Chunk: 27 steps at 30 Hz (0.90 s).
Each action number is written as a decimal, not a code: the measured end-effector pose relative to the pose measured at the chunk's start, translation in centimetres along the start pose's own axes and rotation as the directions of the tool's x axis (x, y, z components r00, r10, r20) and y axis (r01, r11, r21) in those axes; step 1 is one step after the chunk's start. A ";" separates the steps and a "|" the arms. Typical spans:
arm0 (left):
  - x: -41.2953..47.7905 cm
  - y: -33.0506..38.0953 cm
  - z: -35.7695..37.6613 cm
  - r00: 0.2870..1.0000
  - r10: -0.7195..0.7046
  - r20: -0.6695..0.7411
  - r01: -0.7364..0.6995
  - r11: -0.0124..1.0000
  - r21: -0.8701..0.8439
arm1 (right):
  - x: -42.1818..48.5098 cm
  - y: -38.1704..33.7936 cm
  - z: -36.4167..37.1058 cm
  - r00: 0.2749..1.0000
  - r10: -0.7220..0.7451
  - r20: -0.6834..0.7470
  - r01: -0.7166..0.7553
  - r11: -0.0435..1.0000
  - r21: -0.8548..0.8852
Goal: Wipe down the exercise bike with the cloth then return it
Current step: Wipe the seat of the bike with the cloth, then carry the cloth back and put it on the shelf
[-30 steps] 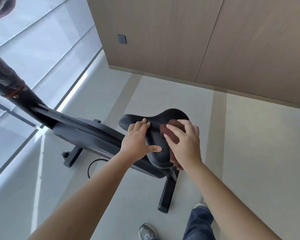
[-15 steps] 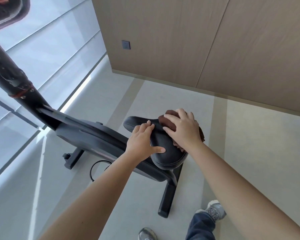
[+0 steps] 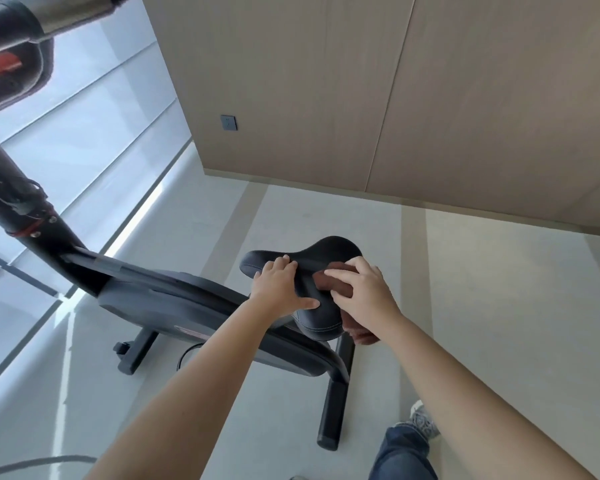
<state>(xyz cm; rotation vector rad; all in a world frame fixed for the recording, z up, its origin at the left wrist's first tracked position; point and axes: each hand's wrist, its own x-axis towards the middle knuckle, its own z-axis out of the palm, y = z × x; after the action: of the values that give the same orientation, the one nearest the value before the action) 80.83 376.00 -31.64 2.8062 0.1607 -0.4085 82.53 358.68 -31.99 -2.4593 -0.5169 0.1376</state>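
Note:
A black exercise bike (image 3: 174, 303) stands on the pale floor, its black saddle (image 3: 329, 252) in the middle of the view. My left hand (image 3: 279, 289) lies on the saddle's left side, fingers over its narrow front part and thumb on the top. My right hand (image 3: 364, 292) presses a brown cloth (image 3: 326, 282) flat onto the saddle's right side. More of the cloth hangs out below my wrist at the saddle's rear edge. The bike's slanted post (image 3: 18, 206) rises to the left, with the handlebar (image 3: 14, 46) at the top left corner.
A wood-panelled wall (image 3: 430, 98) with a dark socket (image 3: 228, 123) stands behind the bike. A big window (image 3: 77, 140) runs along the left. The bike's rear foot bar (image 3: 335, 400) and a black cable (image 3: 187, 355) are on the floor. My shoe (image 3: 423, 422) and jeans leg are at lower right.
My right hand has slid the cloth back from the saddle's far edge toward me, onto the saddle's right side. The left hand stays on the saddle. The camera has tilted upward.

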 end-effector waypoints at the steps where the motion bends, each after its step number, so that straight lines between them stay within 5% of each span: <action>1: 0.1 0.1 -0.4 1.000 0.004 0.019 -0.004 1.000 -0.007 | -0.3 0.1 -0.5 1.000 0.007 0.017 -0.007 1.000 0.015; 5: 0.5 2.1 -2.5 0.999 0.024 -0.026 -0.024 1.000 0.001 | -1.5 0.6 -3.3 0.998 0.053 -0.043 -0.050 0.997 0.066; 13: 2.2 12.1 -5.9 0.930 0.289 -0.226 -0.257 0.953 0.163 | -3.1 3.6 -11.9 0.947 0.140 -0.290 -0.134 0.990 0.040; 27: 6.7 35.6 -7.5 0.676 0.672 -0.302 -0.615 0.740 0.271 | -5.7 16.4 -29.0 0.699 0.316 -0.642 -0.316 0.941 0.120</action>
<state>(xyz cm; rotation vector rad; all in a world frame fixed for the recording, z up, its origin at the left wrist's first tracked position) 94.57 344.97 -16.91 2.8002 -0.8105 0.3193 88.97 328.39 -18.44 -2.3618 0.2241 -0.5797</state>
